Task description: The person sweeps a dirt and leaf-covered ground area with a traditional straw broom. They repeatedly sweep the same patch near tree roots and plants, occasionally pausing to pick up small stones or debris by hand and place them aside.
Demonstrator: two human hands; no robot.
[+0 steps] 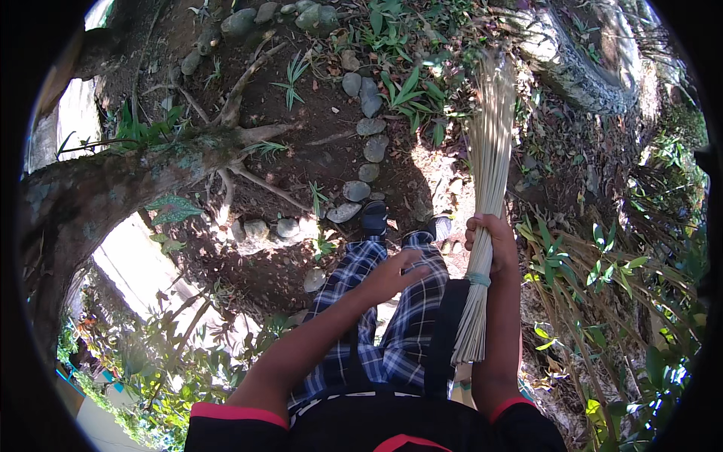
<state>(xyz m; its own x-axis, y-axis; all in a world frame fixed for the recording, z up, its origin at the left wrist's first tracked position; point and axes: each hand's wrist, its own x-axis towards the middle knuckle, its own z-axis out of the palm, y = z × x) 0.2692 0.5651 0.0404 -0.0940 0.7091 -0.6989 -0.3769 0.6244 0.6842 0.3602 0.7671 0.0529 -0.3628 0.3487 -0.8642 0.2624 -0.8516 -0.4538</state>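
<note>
My right hand [492, 240] is wrapped around a stick broom [488, 164], a bundle of thin pale ribs. A green tie [478, 278] binds the bundle just below that hand. The cut ends of the ribs point back towards me, along my right forearm, while the thin tips reach forward over leaf litter and are blurred. My left hand [397, 276] hangs before my plaid trousers [339, 316], with thumb and fingers apart and nothing in it. A dark strap [446, 339] runs between my body and the broom.
A row of rounded stones [370, 127] borders the bare soil [316, 161] ahead. On the left leans a thick tree trunk [130, 169] with exposed roots [231, 107]. Leafy shrubs [610, 271] crowd the right side. A large curved log-like edging [587, 73] lies at the upper right.
</note>
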